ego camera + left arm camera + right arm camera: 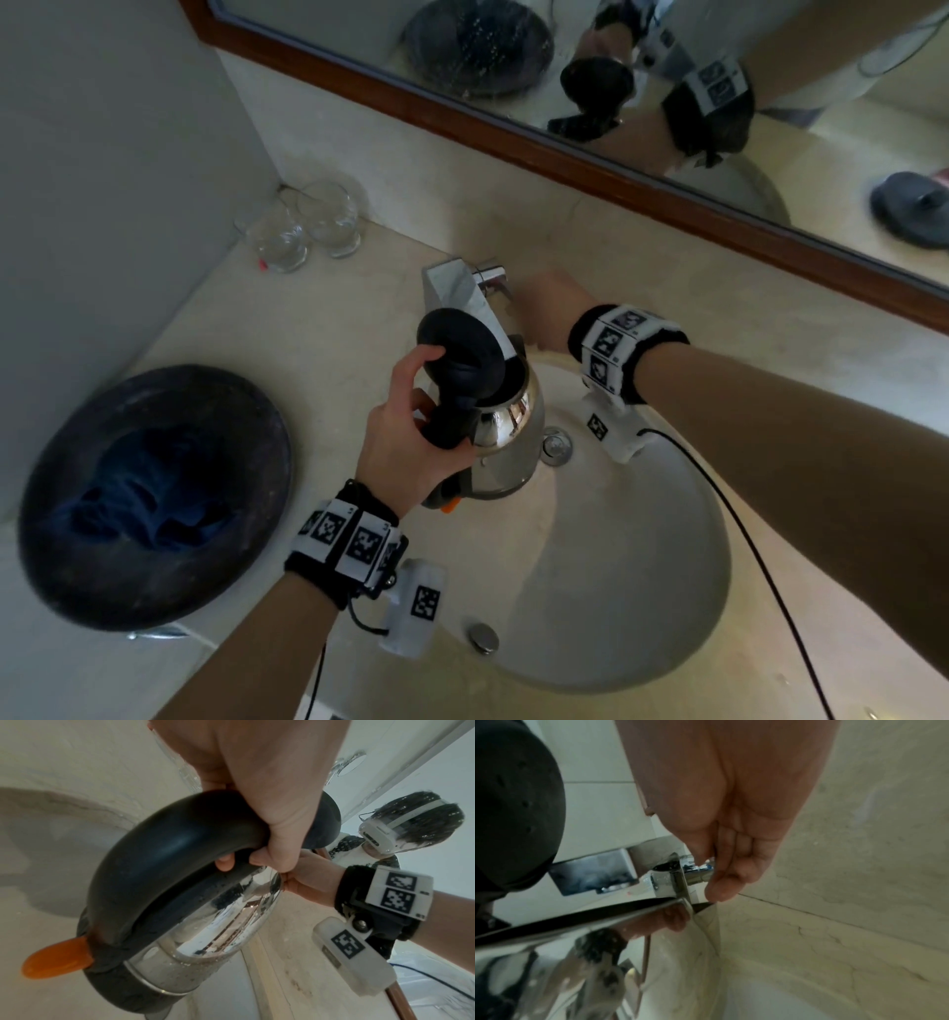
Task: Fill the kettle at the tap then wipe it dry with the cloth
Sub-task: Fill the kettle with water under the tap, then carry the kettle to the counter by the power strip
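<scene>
1. Kettle point(506, 437) held over the sink point(642, 591), mouth tucked under the tap point(452, 293) spout, lid point(459, 342) tipped up and open. I can't see any water running in these views.
2. My left hand point(405, 437) is wrapped round the black handle point(180, 845), fingers curled under it, thumb up near the lid.
3. My right hand point(544, 313) is at the tap lever point(700, 871); fingertips point(721, 888) lie against the chrome knob, mostly straight, not clenched round it.
4. Handling, my guess: steel body is slick and already beaded with drops, so the handle is the only sound hold. It will grow heavy as it fills and pull down at the spout side; I should keep the wrist firm. Rigid, not fragile, though it could knock the tap.
5. Cloth point(149, 493), dark blue, sits bunched in the round black tray point(246, 411) on the counter to my left, well apart from the sink. Two glasses point(308, 226) stand in the far corner.
6. Views: left wrist alone shows the orange switch point(59, 959) at the handle foot and the wet droplets; right wrist alone shows finger contact on the lever; head view alone shows the cloth.
</scene>
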Demonstrator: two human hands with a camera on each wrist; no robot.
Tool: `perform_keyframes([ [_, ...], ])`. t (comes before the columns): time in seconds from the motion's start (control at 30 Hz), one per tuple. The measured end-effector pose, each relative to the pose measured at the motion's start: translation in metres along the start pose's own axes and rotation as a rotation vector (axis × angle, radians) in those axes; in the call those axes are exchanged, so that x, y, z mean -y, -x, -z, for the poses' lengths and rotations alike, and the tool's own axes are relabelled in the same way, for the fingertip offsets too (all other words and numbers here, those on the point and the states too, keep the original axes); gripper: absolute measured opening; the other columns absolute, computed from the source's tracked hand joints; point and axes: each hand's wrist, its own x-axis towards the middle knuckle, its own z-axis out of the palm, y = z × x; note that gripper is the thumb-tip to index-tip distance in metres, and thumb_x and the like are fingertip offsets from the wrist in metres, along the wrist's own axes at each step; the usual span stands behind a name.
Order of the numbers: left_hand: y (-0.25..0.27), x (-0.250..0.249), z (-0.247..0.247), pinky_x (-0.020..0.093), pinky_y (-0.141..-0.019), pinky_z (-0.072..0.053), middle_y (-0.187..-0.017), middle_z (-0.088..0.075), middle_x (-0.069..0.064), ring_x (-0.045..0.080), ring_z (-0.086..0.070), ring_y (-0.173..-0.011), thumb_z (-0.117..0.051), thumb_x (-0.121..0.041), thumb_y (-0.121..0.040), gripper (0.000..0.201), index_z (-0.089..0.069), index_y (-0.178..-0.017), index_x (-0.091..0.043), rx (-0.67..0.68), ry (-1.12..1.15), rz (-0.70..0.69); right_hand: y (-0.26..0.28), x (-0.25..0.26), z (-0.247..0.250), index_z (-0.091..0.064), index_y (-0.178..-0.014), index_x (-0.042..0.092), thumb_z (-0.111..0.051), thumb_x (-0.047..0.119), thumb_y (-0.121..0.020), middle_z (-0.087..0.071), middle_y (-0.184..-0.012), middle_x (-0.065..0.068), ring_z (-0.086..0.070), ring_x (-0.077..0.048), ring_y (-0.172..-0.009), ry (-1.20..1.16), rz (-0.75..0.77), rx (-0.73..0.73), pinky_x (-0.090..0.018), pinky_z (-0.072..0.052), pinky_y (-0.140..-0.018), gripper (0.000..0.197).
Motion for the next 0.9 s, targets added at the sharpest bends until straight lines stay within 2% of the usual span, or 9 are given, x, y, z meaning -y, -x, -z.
perform_keyframes([
  [0.1,0.001,0.003,0.000,0.041,-0.062,-0.058,-0.071,-0.067,0.000,0.014,-0.066,-0.061,-0.086,-0.018,-0.058,0.095,-0.027,-0.115,-0.067,0.019,-0.016,-0.005,0.010,-0.030,-0.010,-0.071,-0.092,0.000,-0.052,0.022,-0.097,-0.071,-0.075,-0.008,-0.064,-0.020,-0.063,-0.202,-0.104,0.004,-0.024,-0.050,-0.065,0.029],
  [0.2,0.004,0.005,0.000,0.042,-0.062,-0.057,-0.074,-0.067,-0.001,0.015,-0.066,-0.061,-0.084,-0.017,-0.058,0.096,-0.027,-0.116,-0.067,0.041,-0.010,-0.026,0.022,-0.050,-0.026,-0.075,-0.099,0.009,-0.055,0.006,-0.091,-0.075,-0.084,-0.008,-0.068,-0.020,-0.072,-0.290,-0.187,0.148,-0.023,-0.052,-0.066,0.022],
  [0.33,0.010,0.003,0.002,0.040,-0.062,-0.059,-0.074,-0.068,0.001,0.016,-0.067,-0.062,-0.084,-0.012,-0.057,0.097,-0.030,-0.117,-0.066,0.064,0.014,-0.045,0.036,-0.049,-0.029,-0.073,-0.070,0.019,-0.062,0.014,-0.085,-0.071,-0.075,-0.005,-0.062,-0.013,-0.066,-0.262,-0.129,0.178,-0.024,-0.046,-0.073,0.020],
  [0.4,0.014,-0.002,0.003,0.041,-0.062,-0.059,-0.076,-0.068,0.001,0.016,-0.067,-0.063,-0.085,-0.012,-0.056,0.097,-0.032,-0.117,-0.065,0.085,0.019,-0.048,0.042,-0.051,-0.028,-0.077,-0.085,0.018,-0.062,0.011,-0.084,-0.074,-0.083,-0.005,-0.067,-0.015,-0.073,-0.271,-0.111,0.182,-0.028,-0.052,-0.080,0.017],
  [0.5,0.018,-0.010,0.003,0.039,-0.063,-0.058,-0.076,-0.067,0.000,0.014,-0.066,-0.064,-0.086,-0.016,-0.054,0.095,-0.032,-0.115,-0.066,0.145,-0.014,-0.065,0.048,-0.049,-0.031,-0.073,-0.111,0.019,-0.057,0.004,-0.086,-0.074,-0.104,-0.005,-0.066,-0.018,-0.095,-0.199,-0.059,0.188,-0.025,-0.048,-0.085,0.034],
  [0.67,0.024,-0.014,0.003,0.032,-0.065,-0.058,-0.078,-0.067,-0.002,0.014,-0.067,-0.071,-0.085,-0.019,-0.055,0.095,-0.032,-0.118,-0.066,0.170,-0.001,-0.097,0.061,-0.058,-0.038,-0.076,-0.103,0.021,-0.063,0.008,-0.083,-0.076,-0.098,-0.001,-0.064,-0.010,-0.086,-0.304,-0.132,0.122,-0.018,-0.041,-0.076,0.027],
  [0.77,0.024,-0.014,0.002,0.022,-0.075,-0.058,-0.085,-0.065,-0.010,0.008,-0.066,-0.076,-0.083,-0.024,-0.058,0.100,-0.030,-0.134,-0.061,0.202,-0.055,-0.183,0.077,-0.062,-0.036,-0.078,-0.099,0.019,-0.064,0.006,-0.082,-0.076,-0.090,-0.001,-0.067,-0.013,-0.088,-0.411,-0.185,0.041,-0.021,-0.043,-0.078,0.025],
  [0.83,0.024,-0.019,0.001,0.013,-0.076,-0.051,-0.085,-0.061,-0.020,-0.005,-0.060,-0.076,-0.080,-0.031,-0.059,0.089,-0.042,-0.137,-0.049,0.213,-0.128,-0.256,0.089,-0.063,-0.030,-0.077,-0.101,0.016,-0.064,0.003,-0.082,-0.072,-0.084,-0.001,-0.063,-0.013,-0.085,-0.435,-0.192,-0.001,-0.022,-0.043,-0.078,0.026],
  [0.9,0.024,-0.025,0.000,0.015,-0.068,-0.048,-0.076,-0.062,-0.016,-0.006,-0.056,-0.066,-0.077,-0.033,-0.059,0.072,-0.058,-0.129,-0.038,0.222,-0.161,-0.297,0.099,-0.064,-0.020,-0.077,-0.103,0.015,-0.064,0.003,-0.083,-0.070,-0.082,-0.002,-0.061,-0.012,-0.081,-0.432,-0.182,-0.035,-0.021,-0.042,-0.077,0.027],
])
